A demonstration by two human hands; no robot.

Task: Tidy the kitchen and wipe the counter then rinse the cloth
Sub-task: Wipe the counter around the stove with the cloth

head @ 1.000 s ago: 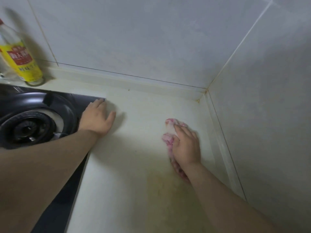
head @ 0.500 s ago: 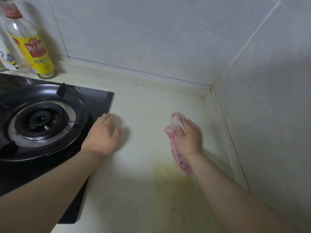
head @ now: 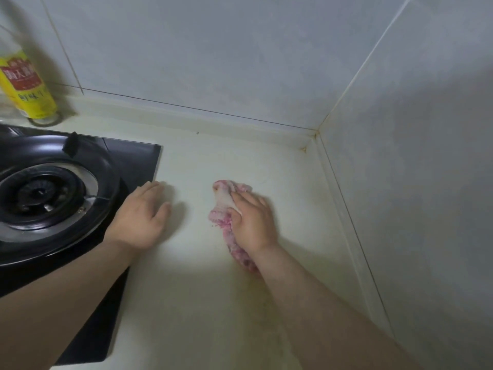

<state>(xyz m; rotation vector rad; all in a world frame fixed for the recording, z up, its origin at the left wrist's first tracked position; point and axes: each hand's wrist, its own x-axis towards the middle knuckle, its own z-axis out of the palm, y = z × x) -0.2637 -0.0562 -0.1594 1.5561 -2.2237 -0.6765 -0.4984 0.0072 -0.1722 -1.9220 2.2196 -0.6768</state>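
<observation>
While the right hand grips the bunched pink cloth on the counter, left hand flat nearby, so small a wad could skip the yellowish stain.

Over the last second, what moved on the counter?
The right hand, fingers curled on the pink cloth, wiped leftward across the counter, away from the side wall toward the left hand. The left hand slid back along the stove edge from its far corner. Unchanged: grip on the cloth, left hand flat, bottle behind the stove.
</observation>
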